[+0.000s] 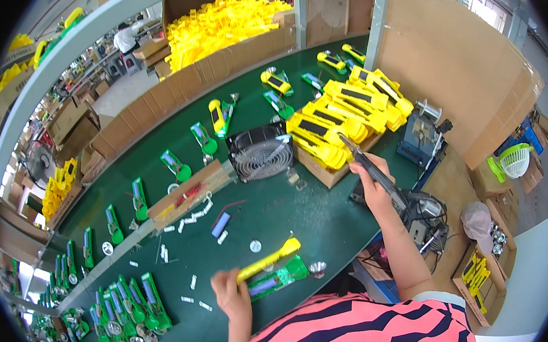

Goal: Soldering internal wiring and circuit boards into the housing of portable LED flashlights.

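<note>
My left hand [230, 293] is closed around one end of a yellow plastic casing [271, 260], held tilted over the bench. Just beneath it lies a green casing [292, 271] with a blue battery cell inside and a silver reflector cup [318, 268] at its right end. My right hand [373, 175] is raised by the yellow stack, its fingers wrapped round a long dark tool with a narrow tip, which looks like a soldering iron [375, 170]. Stacked yellow casings [340, 112] with dark panels fill a cardboard box close to that tip.
A black fan [260, 153] stands mid-bench. Loose blue cell [221, 224] and small white parts [192, 221] lie left of it. Green assemblies [131, 305] crowd the near left; more line the far belt. A blue station [421, 138] with a wire spool stands right, before a cardboard panel [451, 63].
</note>
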{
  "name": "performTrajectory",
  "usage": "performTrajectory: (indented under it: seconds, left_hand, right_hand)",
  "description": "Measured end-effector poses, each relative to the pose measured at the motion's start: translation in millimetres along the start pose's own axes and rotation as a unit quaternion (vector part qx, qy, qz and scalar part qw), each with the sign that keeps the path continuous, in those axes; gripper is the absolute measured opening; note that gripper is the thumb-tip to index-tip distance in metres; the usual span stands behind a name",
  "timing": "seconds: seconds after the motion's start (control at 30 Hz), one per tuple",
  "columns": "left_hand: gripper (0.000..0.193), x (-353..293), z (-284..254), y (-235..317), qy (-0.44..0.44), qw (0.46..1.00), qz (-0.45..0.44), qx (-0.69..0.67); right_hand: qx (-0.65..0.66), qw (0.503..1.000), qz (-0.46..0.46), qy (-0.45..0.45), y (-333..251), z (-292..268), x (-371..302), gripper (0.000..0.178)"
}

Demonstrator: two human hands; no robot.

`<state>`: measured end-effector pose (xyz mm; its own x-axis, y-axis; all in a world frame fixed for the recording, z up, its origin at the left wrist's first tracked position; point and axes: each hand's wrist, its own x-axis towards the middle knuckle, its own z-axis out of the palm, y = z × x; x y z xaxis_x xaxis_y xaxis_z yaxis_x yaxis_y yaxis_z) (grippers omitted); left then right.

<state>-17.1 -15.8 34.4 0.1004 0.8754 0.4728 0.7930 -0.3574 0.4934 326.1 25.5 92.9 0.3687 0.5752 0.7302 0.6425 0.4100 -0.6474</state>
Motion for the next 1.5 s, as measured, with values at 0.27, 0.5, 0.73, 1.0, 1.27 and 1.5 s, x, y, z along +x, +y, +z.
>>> performTrajectory:
  seconds: [0.27, 0.5, 0.73, 1.0, 1.27, 1.5]
  left_hand:
    - [0.047, -26, 0, -11, -0.143, 0.972, 0.128, -0.139]
    - [0.041, 171, -35, -63, 0.023, 1.000, 0.016, -0.015]
    - [0.049, 306, 68, -258, 0.089, 0.964, -0.196, 0.156]
    - [0.022, 348, 73, -152, -0.108, 0.877, 0.288, 0.370]
    - [0.048, 331, 37, -106, -0.031, 0.950, 0.303, 0.076]
    - [0.031, 177, -45, 54, -0.204, 0.901, 0.364, 0.116]
  right_hand:
    - [-0.160, 0.982, -0.043, -0.089, 23, 50, 29, 0.041]
    - [-0.208, 0.971, 0.004, -0.120, 34, 53, 25, 0.037]
    - [-0.187, 0.973, 0.013, -0.135, 14, 66, 29, 0.036]
    - [-0.143, 0.979, 0.038, -0.142, 20, 62, 26, 0.046]
    - [0.011, 0.988, 0.141, -0.057, 30, 63, 19, 0.040]
    - [0.127, 0.985, 0.112, 0.044, 10, 29, -7, 0.044]
